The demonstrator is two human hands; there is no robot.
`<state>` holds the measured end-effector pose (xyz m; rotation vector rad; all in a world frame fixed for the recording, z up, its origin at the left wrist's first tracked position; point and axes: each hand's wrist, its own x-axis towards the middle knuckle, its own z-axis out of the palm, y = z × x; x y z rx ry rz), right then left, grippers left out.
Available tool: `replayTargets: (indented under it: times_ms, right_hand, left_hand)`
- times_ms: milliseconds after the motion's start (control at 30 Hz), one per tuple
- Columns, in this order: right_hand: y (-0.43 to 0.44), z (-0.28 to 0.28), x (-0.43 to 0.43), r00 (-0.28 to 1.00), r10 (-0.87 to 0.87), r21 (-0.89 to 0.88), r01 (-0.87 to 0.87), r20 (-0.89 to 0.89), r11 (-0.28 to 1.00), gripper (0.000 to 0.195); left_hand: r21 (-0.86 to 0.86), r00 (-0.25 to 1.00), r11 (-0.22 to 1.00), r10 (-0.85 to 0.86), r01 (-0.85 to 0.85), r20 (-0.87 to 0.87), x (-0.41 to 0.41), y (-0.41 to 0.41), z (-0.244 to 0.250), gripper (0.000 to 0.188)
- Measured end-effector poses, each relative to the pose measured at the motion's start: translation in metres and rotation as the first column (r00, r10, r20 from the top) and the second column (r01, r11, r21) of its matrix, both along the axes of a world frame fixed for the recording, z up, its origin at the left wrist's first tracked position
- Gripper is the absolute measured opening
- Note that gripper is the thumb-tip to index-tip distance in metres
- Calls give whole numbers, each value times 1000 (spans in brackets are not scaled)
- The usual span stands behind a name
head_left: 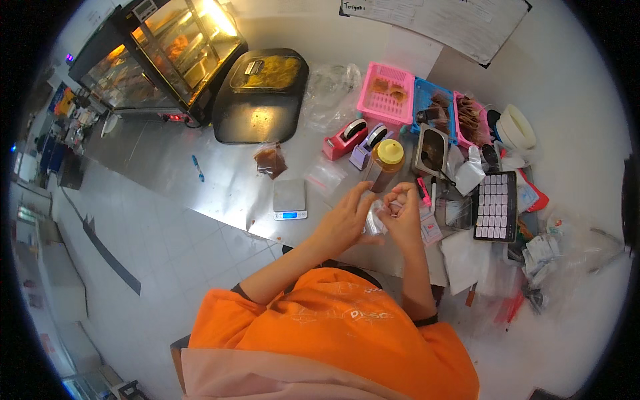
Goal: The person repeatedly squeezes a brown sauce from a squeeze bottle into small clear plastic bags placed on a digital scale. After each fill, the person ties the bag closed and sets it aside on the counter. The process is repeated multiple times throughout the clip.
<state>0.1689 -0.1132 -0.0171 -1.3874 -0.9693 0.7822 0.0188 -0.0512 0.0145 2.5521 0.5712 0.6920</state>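
Note:
My right hand has its fingers curled and pinched on a small clear plastic bag. Close beside it, my left hand is held with fingers apart around the near side of the bag; whether it touches the plastic is hard to tell. Just beyond both hands stands a squeeze bottle with a yellow lid and brown contents. To the left of my left hand sits a small digital scale with a lit blue display. Past the scale lies a clear bag of brown sauce.
Tape dispensers, red and purple, stand behind the bottle. Pink and blue baskets line the wall. A metal container, a calculator-like keypad and loose packaging crowd the right. A heated display cabinet stands far left.

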Motion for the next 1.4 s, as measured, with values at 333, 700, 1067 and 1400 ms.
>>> replayTargets:
  times_ms: [333, 700, 1067, 1400]
  right_hand:
    - [33, -35, -12, 865, -410, 259, 342, 289, 903, 84]
    - [102, -119, 63, 827, -271, 206, 192, 493, 960, 94]
    - [82, 14, 64, 402, -168, 334, -387, 900, 859, 63]
    - [73, 78, 59, -82, -324, 234, -528, 942, 816, 45]
  left_hand:
    - [-489, 918, 869, 249, -71, 308, -30, 25, -80, 67]
    - [-883, 859, 19, 221, 469, 462, -43, 52, -36, 60]
    - [-835, 845, -273, -120, 477, 522, -43, 60, -21, 79]
    - [-857, 851, -333, -222, 392, 476, -52, 68, -24, 85]
